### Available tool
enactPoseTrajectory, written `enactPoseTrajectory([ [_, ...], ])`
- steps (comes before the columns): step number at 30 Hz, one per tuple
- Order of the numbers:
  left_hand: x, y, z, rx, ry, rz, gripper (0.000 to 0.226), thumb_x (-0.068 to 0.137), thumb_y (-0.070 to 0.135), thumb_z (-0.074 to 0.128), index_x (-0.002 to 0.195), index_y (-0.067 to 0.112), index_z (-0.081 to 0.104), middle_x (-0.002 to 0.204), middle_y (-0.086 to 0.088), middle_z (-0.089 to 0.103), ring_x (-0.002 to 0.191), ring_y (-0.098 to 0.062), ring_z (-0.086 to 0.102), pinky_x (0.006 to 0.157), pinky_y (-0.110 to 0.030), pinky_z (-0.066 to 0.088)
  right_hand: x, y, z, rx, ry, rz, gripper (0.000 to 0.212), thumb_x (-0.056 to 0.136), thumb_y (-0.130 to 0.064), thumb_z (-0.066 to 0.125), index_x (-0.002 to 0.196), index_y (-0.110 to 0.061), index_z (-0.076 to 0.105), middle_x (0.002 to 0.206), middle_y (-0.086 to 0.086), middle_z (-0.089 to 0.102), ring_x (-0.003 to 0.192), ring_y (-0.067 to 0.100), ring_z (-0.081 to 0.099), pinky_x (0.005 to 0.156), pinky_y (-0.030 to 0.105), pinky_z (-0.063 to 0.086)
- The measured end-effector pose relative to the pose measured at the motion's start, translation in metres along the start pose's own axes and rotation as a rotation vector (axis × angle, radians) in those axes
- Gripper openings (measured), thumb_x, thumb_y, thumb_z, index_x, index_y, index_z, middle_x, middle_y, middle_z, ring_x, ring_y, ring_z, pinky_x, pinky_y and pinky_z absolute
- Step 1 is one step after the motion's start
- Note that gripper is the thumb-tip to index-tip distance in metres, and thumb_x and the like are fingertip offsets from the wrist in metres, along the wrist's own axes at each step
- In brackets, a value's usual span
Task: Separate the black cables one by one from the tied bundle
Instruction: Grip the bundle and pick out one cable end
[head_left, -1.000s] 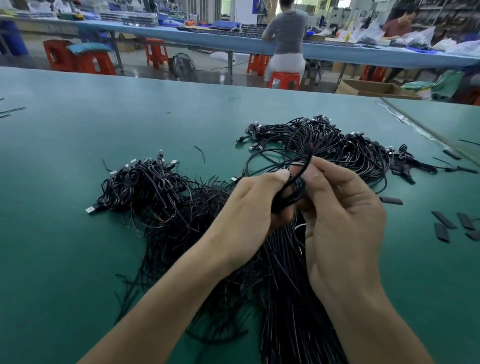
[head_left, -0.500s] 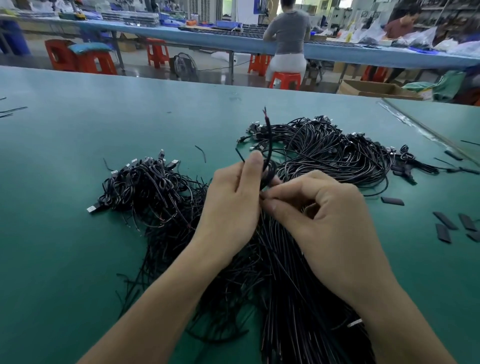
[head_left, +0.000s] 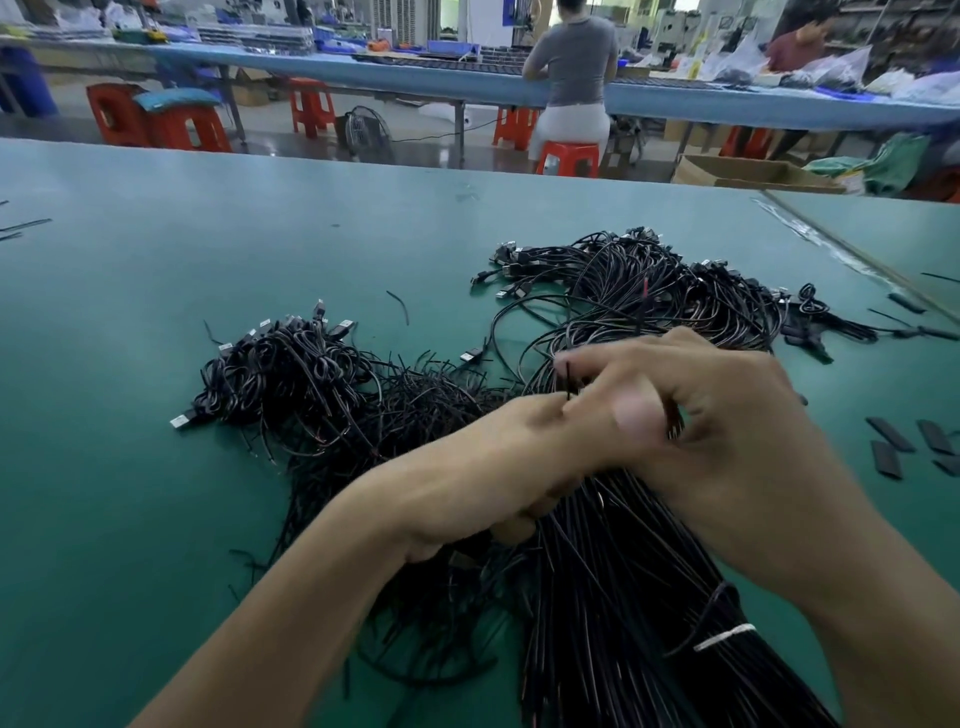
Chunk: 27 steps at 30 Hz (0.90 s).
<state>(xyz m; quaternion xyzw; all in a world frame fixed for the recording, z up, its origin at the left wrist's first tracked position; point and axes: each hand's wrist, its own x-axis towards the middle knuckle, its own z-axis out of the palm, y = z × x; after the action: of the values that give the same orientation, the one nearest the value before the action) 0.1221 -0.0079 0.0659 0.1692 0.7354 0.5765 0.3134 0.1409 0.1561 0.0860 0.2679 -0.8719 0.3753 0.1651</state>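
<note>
The tied bundle of straight black cables (head_left: 623, 571) runs from the table's near edge towards both hands. The left hand (head_left: 498, 467) clasps its far end, and the blurred right hand (head_left: 717, 431) pinches one thin black cable (head_left: 568, 379), upright between them.

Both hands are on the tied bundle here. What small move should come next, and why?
Probably the right hand should draw the single cable clear while the left hand holds the tied bundle down. One thin end stands up between the hands, apparently pinched by the blurred right hand, and the white tie binds the rest together.
</note>
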Motion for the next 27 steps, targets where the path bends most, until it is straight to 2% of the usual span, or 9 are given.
enactPoseTrajectory([
  [2, -0.002, -0.005, -0.005, 0.091, -0.061, 0.176, 0.028, 0.069, 0.043, 0.082, 0.091, 0.038, 0.066, 0.078, 0.015, 0.065, 0.070, -0.004, 0.061, 0.060, -0.020, 0.046, 0.000, 0.000, 0.000, 0.005, 0.003, 0.019, 0.012, 0.073, -0.023, 0.083, 0.078, -0.031, 0.075, 0.086, -0.018, 0.072, 0.094, 0.007, 0.063, 0.080, 0.028, 0.050],
  [3, -0.006, -0.005, -0.006, 0.091, -0.095, 0.223, 0.037, 0.069, 0.027, 0.087, 0.092, 0.045, 0.065, 0.083, 0.021, 0.065, 0.077, 0.003, 0.060, 0.066, -0.013, 0.046, 0.001, 0.000, 0.002, -0.024, 0.011, 0.003, 0.017, 0.072, -0.018, 0.085, 0.077, -0.031, 0.076, 0.082, -0.016, 0.072, 0.091, 0.008, 0.064, 0.079, 0.032, 0.051],
  [7, -0.007, -0.011, -0.006, 0.149, -0.004, 0.209, 0.037, 0.075, 0.002, 0.084, 0.081, 0.029, 0.059, 0.063, 0.021, 0.043, 0.057, 0.003, 0.040, 0.053, -0.009, 0.034, 0.001, -0.001, 0.008, -0.131, 0.020, -0.079, 0.020, 0.075, -0.016, 0.079, 0.085, -0.031, 0.072, 0.078, -0.019, 0.066, 0.086, 0.006, 0.059, 0.075, 0.026, 0.045],
  [13, -0.002, -0.015, -0.002, 0.153, 0.092, 0.151, 0.015, 0.090, 0.002, 0.067, 0.094, 0.004, 0.052, 0.057, 0.018, 0.040, 0.047, 0.002, 0.036, 0.046, -0.011, 0.032, 0.000, 0.004, 0.016, -0.201, -0.038, -0.050, 0.030, 0.081, -0.013, 0.074, 0.096, -0.034, 0.060, 0.078, -0.020, 0.057, 0.086, 0.003, 0.052, 0.071, 0.016, 0.039],
  [16, 0.000, -0.011, 0.000, -0.036, 0.144, 0.123, 0.025, 0.084, 0.006, 0.056, 0.075, 0.028, 0.063, 0.056, 0.016, 0.042, 0.047, -0.001, 0.037, 0.043, -0.015, 0.032, 0.001, 0.007, 0.019, -0.205, 0.004, -0.048, 0.024, 0.083, -0.010, 0.073, 0.094, -0.027, 0.062, 0.078, -0.022, 0.055, 0.085, -0.001, 0.051, 0.073, 0.010, 0.036],
  [18, 0.002, -0.006, 0.000, -0.311, 0.161, 0.081, 0.017, 0.068, 0.013, 0.048, 0.068, 0.027, 0.059, 0.058, 0.009, 0.040, 0.048, -0.006, 0.035, 0.041, -0.019, 0.029, 0.002, 0.008, 0.020, -0.201, 0.074, -0.061, 0.021, 0.084, -0.006, 0.073, 0.093, -0.023, 0.062, 0.081, -0.022, 0.055, 0.083, -0.001, 0.050, 0.075, 0.007, 0.035],
  [20, 0.004, -0.003, 0.000, -0.514, 0.154, 0.111, 0.005, 0.076, 0.021, 0.047, 0.078, 0.020, 0.052, 0.063, 0.005, 0.040, 0.051, -0.008, 0.036, 0.043, -0.020, 0.029, 0.002, 0.008, 0.023, -0.189, 0.146, -0.067, 0.021, 0.086, -0.005, 0.071, 0.094, -0.021, 0.061, 0.082, -0.019, 0.057, 0.081, 0.002, 0.052, 0.075, 0.007, 0.036],
  [22, 0.006, -0.004, 0.001, -0.572, 0.211, 0.168, 0.019, 0.096, 0.024, 0.049, 0.079, 0.019, 0.056, 0.064, 0.004, 0.045, 0.054, -0.007, 0.041, 0.045, -0.020, 0.035, 0.002, 0.007, 0.025, -0.136, 0.211, -0.053, 0.022, 0.088, -0.004, 0.069, 0.096, -0.021, 0.058, 0.081, -0.017, 0.058, 0.076, 0.001, 0.053, 0.071, 0.007, 0.037],
  [27, 0.010, -0.009, 0.002, -0.419, 0.365, 0.440, 0.005, 0.088, 0.029, 0.067, 0.083, 0.029, 0.069, 0.080, 0.007, 0.064, 0.076, -0.008, 0.059, 0.069, -0.022, 0.051, 0.003, 0.004, 0.027, 0.118, 0.375, 0.075, 0.023, 0.089, -0.011, 0.068, 0.089, -0.029, 0.054, 0.081, -0.011, 0.062, 0.074, 0.009, 0.060, 0.063, 0.016, 0.046],
])
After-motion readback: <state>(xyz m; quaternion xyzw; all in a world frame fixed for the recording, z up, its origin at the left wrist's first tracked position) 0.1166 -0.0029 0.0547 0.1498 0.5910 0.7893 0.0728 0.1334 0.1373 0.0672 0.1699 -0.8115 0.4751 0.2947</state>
